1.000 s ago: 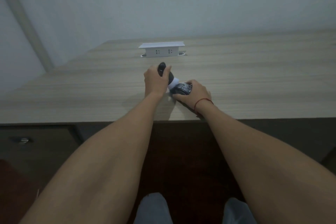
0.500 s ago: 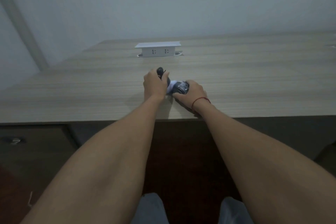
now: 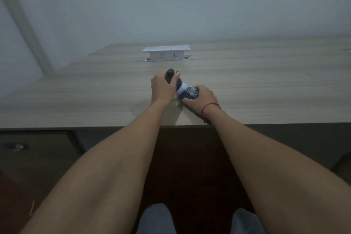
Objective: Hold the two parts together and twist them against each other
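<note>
My left hand [image 3: 163,87] grips a dark handle-like object [image 3: 170,74] whose rounded black end sticks up past the thumb; a white collar [image 3: 181,89] joins it to a dark, glossy piece [image 3: 192,92]. My right hand [image 3: 202,99] curls round that glossy piece and holds it low over the wooden desk [image 3: 266,85]. A red string circles the right wrist. The two hands are almost touching, just beyond the desk's front edge. What the object is cannot be told in the dim light.
A white pop-up socket box [image 3: 166,53] stands on the desk farther back, in line with the hands. A dark drawer front with a metal lock [image 3: 17,146] sits below the desk at left. My knees show at the bottom.
The dark handle in the left hand dipped lower half a second ago and has risen again. Both hands keep their hold in about the same spot.
</note>
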The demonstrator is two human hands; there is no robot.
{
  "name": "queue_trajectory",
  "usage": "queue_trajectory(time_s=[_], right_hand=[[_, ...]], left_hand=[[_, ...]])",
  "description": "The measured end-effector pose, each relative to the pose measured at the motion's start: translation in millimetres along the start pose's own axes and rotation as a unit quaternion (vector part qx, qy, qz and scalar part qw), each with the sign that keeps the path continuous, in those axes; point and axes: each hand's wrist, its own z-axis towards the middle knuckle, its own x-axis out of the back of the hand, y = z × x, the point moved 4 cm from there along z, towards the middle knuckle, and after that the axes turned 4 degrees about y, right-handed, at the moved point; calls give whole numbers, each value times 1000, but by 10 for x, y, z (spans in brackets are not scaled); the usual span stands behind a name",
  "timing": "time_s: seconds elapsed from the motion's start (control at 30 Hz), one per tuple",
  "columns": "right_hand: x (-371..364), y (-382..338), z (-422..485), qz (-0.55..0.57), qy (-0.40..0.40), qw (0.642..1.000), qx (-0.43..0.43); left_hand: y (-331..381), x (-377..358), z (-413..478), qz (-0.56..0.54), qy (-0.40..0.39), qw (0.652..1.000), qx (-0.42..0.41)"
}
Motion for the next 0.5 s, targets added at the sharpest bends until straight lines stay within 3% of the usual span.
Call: queue_trajectory(time_s=[0.23, 0.37, 0.5], right_hand=[[4, 5, -20, 9, 6, 1000, 5], [18, 0, 18, -3, 15, 1000, 1], [13, -1, 8, 0, 17, 1000, 6]], left_hand=[[-224, -7, -116, 44, 8, 999, -6], [-63, -51, -90, -20, 43, 999, -25], [-145, -118, 5, 46, 8, 999, -2]])
